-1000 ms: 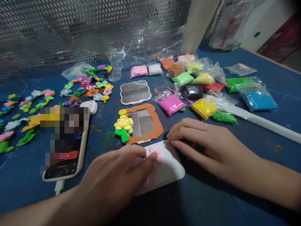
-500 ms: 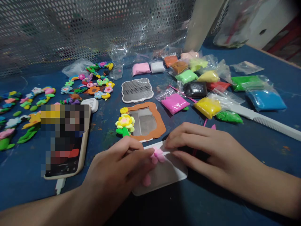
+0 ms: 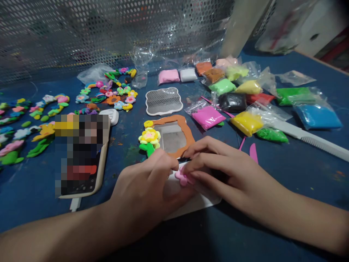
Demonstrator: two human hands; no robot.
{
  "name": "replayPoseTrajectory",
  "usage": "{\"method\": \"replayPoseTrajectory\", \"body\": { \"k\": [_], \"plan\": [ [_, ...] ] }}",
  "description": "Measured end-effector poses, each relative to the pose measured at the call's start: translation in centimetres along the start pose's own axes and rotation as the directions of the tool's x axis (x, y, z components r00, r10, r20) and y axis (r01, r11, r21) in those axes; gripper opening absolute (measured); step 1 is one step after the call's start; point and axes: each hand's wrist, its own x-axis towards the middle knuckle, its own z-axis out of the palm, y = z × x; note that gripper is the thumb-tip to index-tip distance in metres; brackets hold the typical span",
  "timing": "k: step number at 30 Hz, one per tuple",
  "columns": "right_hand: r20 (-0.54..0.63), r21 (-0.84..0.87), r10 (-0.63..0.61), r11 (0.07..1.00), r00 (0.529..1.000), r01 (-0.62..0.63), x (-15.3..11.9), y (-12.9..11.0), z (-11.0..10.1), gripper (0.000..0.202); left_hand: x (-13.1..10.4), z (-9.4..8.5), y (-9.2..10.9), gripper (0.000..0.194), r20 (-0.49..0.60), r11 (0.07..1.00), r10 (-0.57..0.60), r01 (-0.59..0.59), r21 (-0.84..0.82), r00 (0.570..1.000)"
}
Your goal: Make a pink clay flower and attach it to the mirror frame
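Observation:
A small pink clay flower [image 3: 183, 177] lies on a white sheet [image 3: 201, 205] near the front of the table. My right hand [image 3: 220, 163] reaches in from the right, its fingers bent and fingertips touching the flower. From the left, my left hand [image 3: 152, 182] rests over the sheet's left part, fingers curled beside the flower; what lies under them is hidden. Just behind both hands is a mirror framed in brown clay [image 3: 188, 133], with a yellow clay flower [image 3: 149, 136] on its left side.
A phone [image 3: 81, 160] with a cable lies at the left, near several clay flower pieces [image 3: 113, 100]. Behind is a white-edged mirror [image 3: 164, 102]. Bagged clay, such as a yellow pack [image 3: 247, 123], and a white comb [image 3: 313, 138] lie at the right.
My right hand has moved left onto the pink flower. My left fingers have drawn back from it and curled. The view has shifted slightly, and a pink tool at the right shows more.

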Motion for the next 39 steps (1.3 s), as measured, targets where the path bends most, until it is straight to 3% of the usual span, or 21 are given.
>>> {"method": "replayPoseTrajectory", "body": {
  "k": [5,16,39],
  "plan": [
    [-0.010,0.010,0.016,1.000,1.000,-0.016,0.07,-0.14,0.07,0.018,0.19,-0.31,0.26,0.022,0.084,0.992,-0.114,0.118,-0.040,0.990],
    [-0.021,0.055,0.074,0.996,0.997,-0.073,0.00,-0.58,-0.23,0.020,0.50,-0.41,0.14,0.019,0.171,0.980,-0.159,0.176,-0.093,0.972],
    [-0.013,0.043,0.059,0.997,0.998,-0.058,-0.18,-0.37,-0.01,0.020,0.44,-0.46,-0.03,0.016,0.189,0.980,-0.139,0.162,-0.112,0.972]
  ]
}}
